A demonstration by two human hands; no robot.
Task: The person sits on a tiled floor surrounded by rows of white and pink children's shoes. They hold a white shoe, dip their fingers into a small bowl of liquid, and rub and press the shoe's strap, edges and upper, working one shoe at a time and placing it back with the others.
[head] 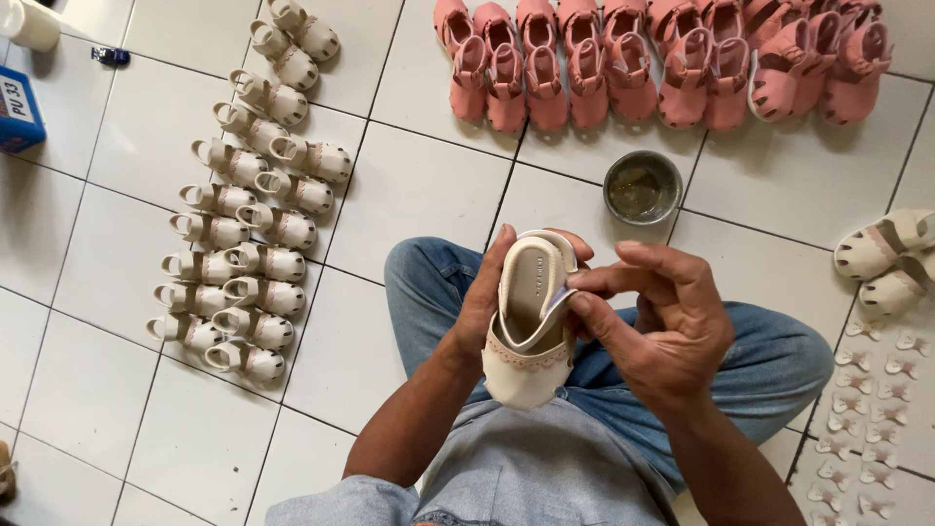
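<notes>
**Inspector:** Sandal (531,331), cream, with a pink scalloped trim, held over the lap, just below the metal bowl (642,187). Left hand (484,302) wraps its side, fingers closed round the shoe. Right hand (662,321) pinches the heel strap between thumb and forefinger, fingers narrow.

**Clerk:** Progress?

**Inspector:** By my judgement, well along. Left of the bowl, two rows of cream sandals (243,224) lie finished on the white tiles (409,195). Above the bowl, a row of pink sandals (662,63). Right of the bowl, two more cream sandals (886,258), and below these many small cream cut pieces (867,429), apparently yet to be fitted.

**Clerk:** Packages?

**Inspector:** Far left of the bowl, a blue box (18,112) with a white label, and above it a white cylindrical container (34,24), partly out of frame.
</notes>
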